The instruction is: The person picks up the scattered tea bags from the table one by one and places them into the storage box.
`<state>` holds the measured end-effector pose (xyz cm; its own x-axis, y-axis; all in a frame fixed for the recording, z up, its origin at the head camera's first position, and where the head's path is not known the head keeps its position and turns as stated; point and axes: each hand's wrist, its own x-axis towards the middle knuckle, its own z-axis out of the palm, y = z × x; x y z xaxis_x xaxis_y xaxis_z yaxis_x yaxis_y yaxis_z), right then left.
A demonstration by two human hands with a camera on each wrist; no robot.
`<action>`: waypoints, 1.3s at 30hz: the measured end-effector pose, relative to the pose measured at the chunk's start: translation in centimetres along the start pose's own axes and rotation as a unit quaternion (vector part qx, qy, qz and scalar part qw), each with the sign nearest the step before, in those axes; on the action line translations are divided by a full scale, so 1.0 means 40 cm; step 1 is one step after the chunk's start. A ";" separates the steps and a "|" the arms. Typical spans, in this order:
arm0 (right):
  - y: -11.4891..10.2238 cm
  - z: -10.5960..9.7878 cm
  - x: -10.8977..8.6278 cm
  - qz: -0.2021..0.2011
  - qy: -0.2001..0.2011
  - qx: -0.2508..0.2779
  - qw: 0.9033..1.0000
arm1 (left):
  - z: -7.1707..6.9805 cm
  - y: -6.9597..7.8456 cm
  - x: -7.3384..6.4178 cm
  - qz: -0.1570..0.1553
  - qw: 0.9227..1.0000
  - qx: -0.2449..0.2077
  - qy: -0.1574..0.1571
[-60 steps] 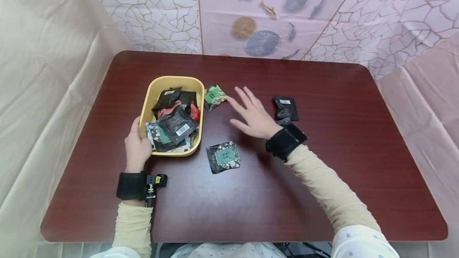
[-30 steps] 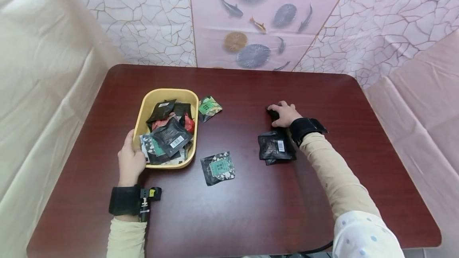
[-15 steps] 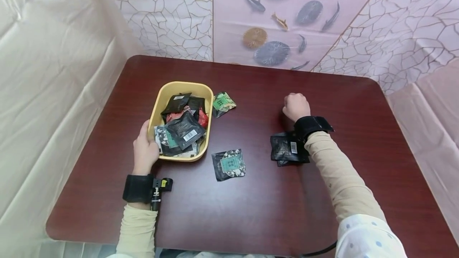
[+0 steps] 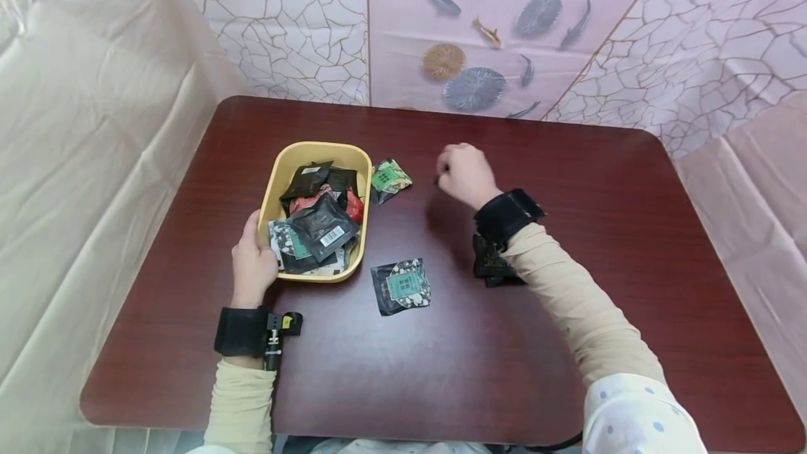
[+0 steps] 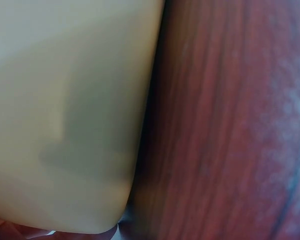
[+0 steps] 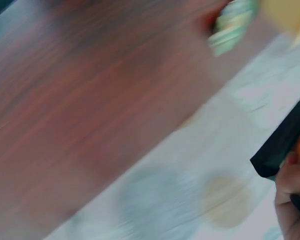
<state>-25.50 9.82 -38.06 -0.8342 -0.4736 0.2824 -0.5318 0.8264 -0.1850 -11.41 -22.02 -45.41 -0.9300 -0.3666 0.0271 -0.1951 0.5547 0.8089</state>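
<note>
At the left side of the yellow plastic bin (image 4: 271, 196), my left hand (image 4: 252, 265) grips the wall, thumb near the rim. Inside the bin lie several sachets, with a black barcoded sachet (image 4: 323, 228) on top. My right hand (image 4: 466, 174) is in the air right of the bin, fingers curled. The right wrist view shows it pinching a black sachet (image 6: 280, 145), which the hand mostly hides in the head view. Between hand and bin lies a green-labelled sachet (image 4: 391, 177) against the bin's right side.
A black sachet with a teal label (image 4: 401, 287) lies on the dark red table (image 4: 353, 370) front right of the bin. Black sachets (image 4: 488, 261) overlap under my right forearm. Patterned cloth (image 4: 302, 33) hangs behind the table's back edge.
My right hand reached from mid-table to the black sachet at the back right, took hold of it, lifted it and came left toward the bin. My left hand stays on the bin.
</note>
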 end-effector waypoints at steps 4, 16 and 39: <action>-0.130 0.018 0.031 -0.071 -0.031 0.021 0.997 | -0.001 -0.005 -0.005 -0.003 1.000 -0.002 -0.001; -0.322 0.100 0.080 -0.151 -0.075 0.073 0.983 | 0.021 -0.004 -0.013 0.002 1.000 -0.001 -0.006; -0.153 0.105 0.134 -0.003 -0.072 0.084 0.994 | 0.001 -0.011 0.005 -0.003 1.000 -0.010 0.003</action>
<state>-27.32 0.96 -39.38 -0.8362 -0.5280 0.1483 -0.5443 0.7661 -0.3418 -11.55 -22.30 -45.77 -0.9264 -0.3756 0.0256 -0.1949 0.5367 0.8209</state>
